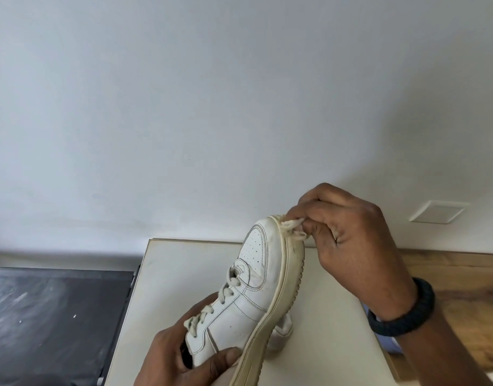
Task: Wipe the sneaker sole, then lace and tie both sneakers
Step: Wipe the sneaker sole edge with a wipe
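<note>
**Wiping step underway, tying not started yet**

The sneaker is held up above the table, tipped on its side with the toe pointing away. The right hand has its fingers pinching a small cloth against the sole at the toe, and the left hand wraps the heel end. The sole rim looks yellowed lower down, so I'd guess most of the wiping is left. Laces are threaded, no bow that I can see. The second sneaker sits behind, mostly hidden. The wall is close past the toe, and the table's left edge is near

One left hand, one right hand, one sneaker, perhaps a second sneaker behind, one cloth, one wristband
</note>
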